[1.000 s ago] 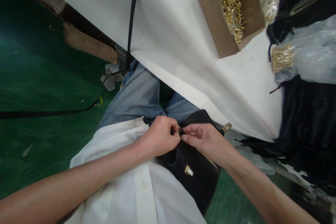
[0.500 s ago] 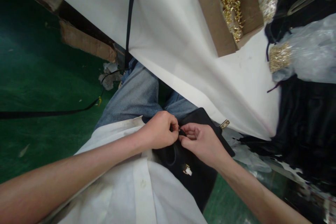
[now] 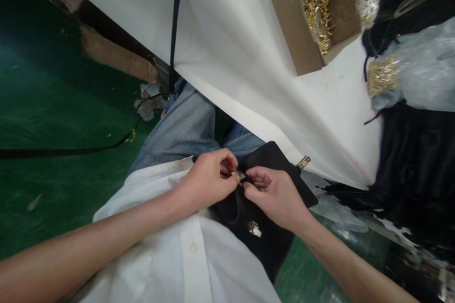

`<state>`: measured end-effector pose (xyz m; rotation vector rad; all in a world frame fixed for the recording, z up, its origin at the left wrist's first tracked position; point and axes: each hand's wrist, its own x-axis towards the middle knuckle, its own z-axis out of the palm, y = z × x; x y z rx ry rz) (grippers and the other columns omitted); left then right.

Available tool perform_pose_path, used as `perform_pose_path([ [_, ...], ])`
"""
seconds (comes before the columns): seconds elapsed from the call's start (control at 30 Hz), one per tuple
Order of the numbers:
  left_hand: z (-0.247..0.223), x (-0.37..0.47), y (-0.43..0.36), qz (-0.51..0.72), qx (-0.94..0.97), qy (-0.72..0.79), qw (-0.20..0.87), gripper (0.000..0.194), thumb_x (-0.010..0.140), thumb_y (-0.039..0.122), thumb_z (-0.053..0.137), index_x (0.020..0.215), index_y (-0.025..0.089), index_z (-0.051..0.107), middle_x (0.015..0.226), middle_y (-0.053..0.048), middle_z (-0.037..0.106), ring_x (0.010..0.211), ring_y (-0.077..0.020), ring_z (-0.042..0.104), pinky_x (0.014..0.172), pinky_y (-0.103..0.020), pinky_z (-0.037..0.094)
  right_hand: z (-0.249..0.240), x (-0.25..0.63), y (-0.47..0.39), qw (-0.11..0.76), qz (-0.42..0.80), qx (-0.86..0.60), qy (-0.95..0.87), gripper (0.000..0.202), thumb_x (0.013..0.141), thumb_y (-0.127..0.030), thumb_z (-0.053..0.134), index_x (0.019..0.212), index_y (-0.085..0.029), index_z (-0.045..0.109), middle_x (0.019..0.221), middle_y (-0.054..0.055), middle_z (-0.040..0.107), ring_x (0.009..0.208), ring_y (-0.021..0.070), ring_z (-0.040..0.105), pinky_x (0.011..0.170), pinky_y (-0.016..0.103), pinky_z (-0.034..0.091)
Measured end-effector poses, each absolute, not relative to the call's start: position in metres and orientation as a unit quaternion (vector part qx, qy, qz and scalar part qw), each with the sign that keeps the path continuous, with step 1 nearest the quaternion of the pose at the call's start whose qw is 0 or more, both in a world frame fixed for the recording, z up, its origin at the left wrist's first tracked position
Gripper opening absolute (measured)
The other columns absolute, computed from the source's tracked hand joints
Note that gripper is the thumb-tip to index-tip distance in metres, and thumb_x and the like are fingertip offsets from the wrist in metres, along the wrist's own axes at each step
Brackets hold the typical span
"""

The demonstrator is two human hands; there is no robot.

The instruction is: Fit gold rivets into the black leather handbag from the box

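Well, both hands meet over a smooth black bag (image 3: 275,246) lying against the person's lap, partly on the blue jeans (image 3: 177,128) and the white buttoned shirt (image 3: 152,246). The left hand (image 3: 213,175) is half curled, with a slim gap between thumb and forefinger; a small, shiny, pale piece (image 3: 238,176) sits at its thumb tip, though I cannot tell whether it is gripped. Facing it, the right hand (image 3: 273,191) has its fingers bent inward, thumb and forefinger nearly closed around a narrow black strip (image 3: 246,180) just beside that shiny piece.

Below the hands, the bag's dull, leathery-looking surface carries a gold clasp (image 3: 254,229) with a white part on it. Beyond the right hand stretches a flat black flap (image 3: 268,154) with rounded corners — a ribbed-looking gold tab (image 3: 304,162) pokes out past its edge.

Ahead, a soft white sheet (image 3: 220,33) covers the table in shallow folds. On it stands an open cardboard box (image 3: 291,23), stiff and square-edged, with spiky, glittering gold bits (image 3: 316,4) inside. Farther right lies a crinkled clear plastic bag (image 3: 430,66) — small gold pieces (image 3: 383,75) are bunched at its near end.
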<state>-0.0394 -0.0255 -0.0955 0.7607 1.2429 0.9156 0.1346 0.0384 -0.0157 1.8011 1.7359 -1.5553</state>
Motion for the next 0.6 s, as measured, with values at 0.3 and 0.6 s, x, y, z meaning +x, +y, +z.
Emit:
perform_pose_path([
  [0.3, -0.103, -0.032, -0.025, 0.438, 0.470, 0.493, 0.587, 0.049, 0.083, 0.001, 0.063, 0.120, 0.021, 0.087, 0.117, -0.008, 0.084, 0.105, -0.0219, 0.078, 0.090, -0.030, 0.061, -0.011, 0.144, 0.042, 0.115, -0.568, 0.566, 0.586, 0.012, 0.089, -0.032, 0.076, 0.090, -0.021, 0.077, 0.086, 0.004, 0.077, 0.079, 0.0226, 0.070, 0.069, 0.032, 0.051],
  [0.6, -0.119, -0.043, -0.010, 0.358, 0.444, 0.439, 0.694, 0.023, 0.091, 0.020, 0.074, 0.106, 0.025, 0.091, 0.106, -0.003, 0.089, 0.100, -0.0237, 0.082, 0.087, -0.029, 0.059, -0.017, 0.159, 0.048, 0.125, -0.623, 0.568, 0.524, 0.024, 0.090, -0.039, 0.087, 0.103, -0.022, 0.078, 0.098, 0.004, 0.081, 0.095, 0.0249, 0.074, 0.083, 0.033, 0.056],
])
